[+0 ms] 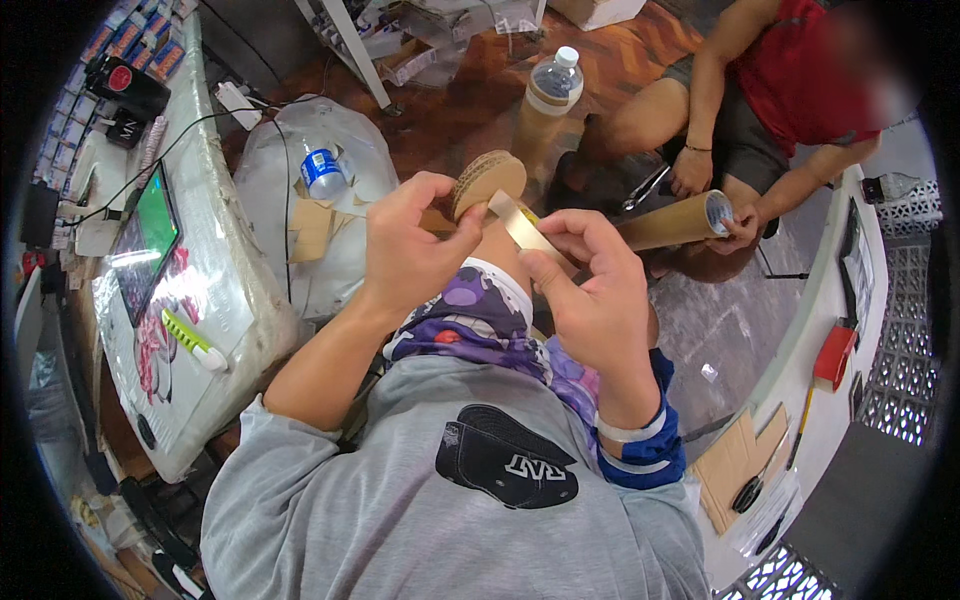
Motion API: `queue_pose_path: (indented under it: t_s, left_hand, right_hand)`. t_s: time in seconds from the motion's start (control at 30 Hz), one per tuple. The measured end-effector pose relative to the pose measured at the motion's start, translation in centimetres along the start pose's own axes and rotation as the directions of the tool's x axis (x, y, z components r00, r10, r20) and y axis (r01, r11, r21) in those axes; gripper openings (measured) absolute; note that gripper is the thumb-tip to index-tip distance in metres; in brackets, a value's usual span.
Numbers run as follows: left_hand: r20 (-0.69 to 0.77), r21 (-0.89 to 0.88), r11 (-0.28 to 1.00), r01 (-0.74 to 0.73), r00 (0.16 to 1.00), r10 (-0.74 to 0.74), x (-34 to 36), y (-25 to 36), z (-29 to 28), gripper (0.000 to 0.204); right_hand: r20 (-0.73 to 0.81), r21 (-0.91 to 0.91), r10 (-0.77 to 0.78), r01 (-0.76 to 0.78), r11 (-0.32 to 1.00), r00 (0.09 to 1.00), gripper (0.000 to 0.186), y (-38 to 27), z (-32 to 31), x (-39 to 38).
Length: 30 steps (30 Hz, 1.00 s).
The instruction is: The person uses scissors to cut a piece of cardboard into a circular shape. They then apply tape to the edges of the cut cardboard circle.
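Note:
In front of my lap, my left hand [408, 240] grips a round, thick disc of layered corrugated cardboard [497, 180] between thumb and fingers. A short strip of tan tape [524, 228] runs from the disc's lower edge toward my right hand [592, 285]. The right thumb and forefinger pinch the strip's other end; whether a tape roll sits behind those fingers is hidden.
At right, a seated person in red holds a brown cardboard tube [665, 222]. A plastic bottle [555, 85] stands beyond my hands. The left table bears a green utility knife [193, 340] and tablet [150, 245]; the right table bears cardboard pieces [727, 462] and scissors [748, 492].

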<state>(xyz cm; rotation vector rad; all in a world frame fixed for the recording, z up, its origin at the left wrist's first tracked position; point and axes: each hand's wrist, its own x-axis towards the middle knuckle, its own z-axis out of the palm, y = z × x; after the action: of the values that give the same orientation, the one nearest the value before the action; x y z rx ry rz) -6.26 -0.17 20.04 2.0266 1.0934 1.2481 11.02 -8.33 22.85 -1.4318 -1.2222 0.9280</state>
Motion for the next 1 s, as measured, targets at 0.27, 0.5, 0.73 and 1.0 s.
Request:
queue_pose_path:
  t_s: [0.27, 0.5, 0.73, 1.0]
  left_hand:
    - [0.014, 0.038, 0.997, -0.07, 0.997, 0.07, -0.5, -0.2, 0.2, 0.019]
    - [0.07, 0.108, 0.972, -0.21, 0.977, 0.203, -0.9, -0.6, 1.0, 0.021]
    - [0.123, 0.062, 0.998, -0.013, 0.992, 0.006, -1.6, -1.0, 1.9, 0.02]
    - [0.288, 0.018, 0.963, 0.271, 0.921, -0.264, -4.1, -4.3, 2.5, 0.025]
  right_hand:
    - [-0.049, 0.009, -0.002, 0.002, 1.0, 0.999, 0.023, 0.5, 0.8, 0.7]
    - [-0.06, 0.004, 0.218, -0.218, 0.976, 0.974, 0.015, 1.0, 1.0, 1.2]
    - [-0.037, 0.157, 0.292, -0.283, 0.946, 0.956, 0.026, 2.7, 0.6, 0.4]
    - [0.173, 0.508, 0.511, -0.52, 0.687, 0.842, 0.031, 8.7, 1.3, -1.9]
